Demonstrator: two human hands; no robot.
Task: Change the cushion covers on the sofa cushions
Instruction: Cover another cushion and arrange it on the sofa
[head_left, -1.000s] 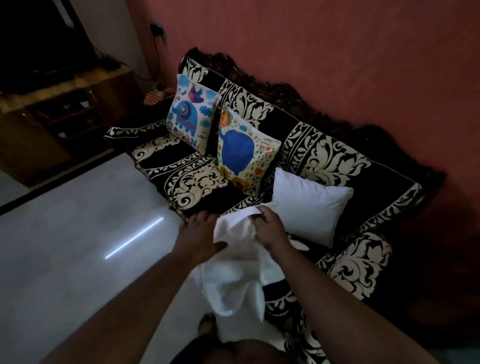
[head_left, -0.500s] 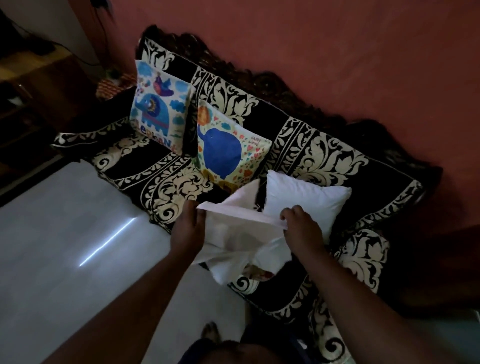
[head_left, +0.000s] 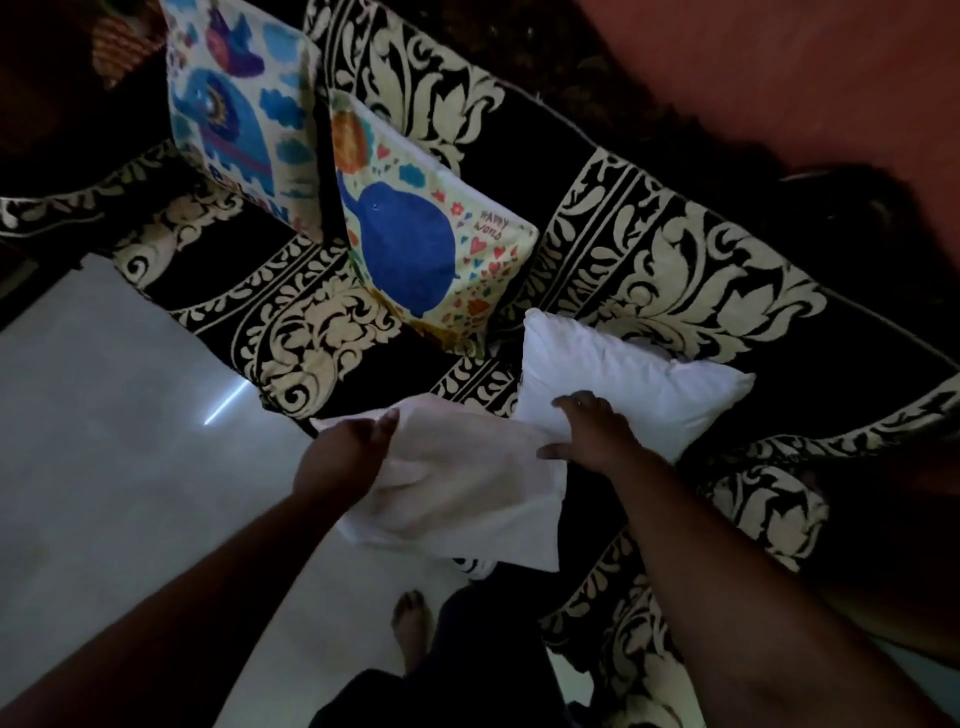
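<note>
Head view, dim light. Nearest: bare foot (head_left: 411, 618) on pale floor (head_left: 104, 467). Both forearms reach forward over the seat edge. Left hand (head_left: 343, 457) pinches the left edge of a white cover (head_left: 467, 499); thumb on top, fingers hidden under the cloth. Right hand (head_left: 592, 436) grips the cover's right edge, fingers curled, knuckles against the bare cushion (head_left: 634, 384). Cover is thin, limp, creased, stretched between the hands, lower part hanging off the sofa (head_left: 675, 270) front. Bare cushion: plain white, plump, lying on the seat just behind the cover. Further back, two printed cushions lean on the backrest: blue elephant (head_left: 415, 249), then blue elephant with bird (head_left: 244, 114). Red wall (head_left: 779, 67) behind.
</note>
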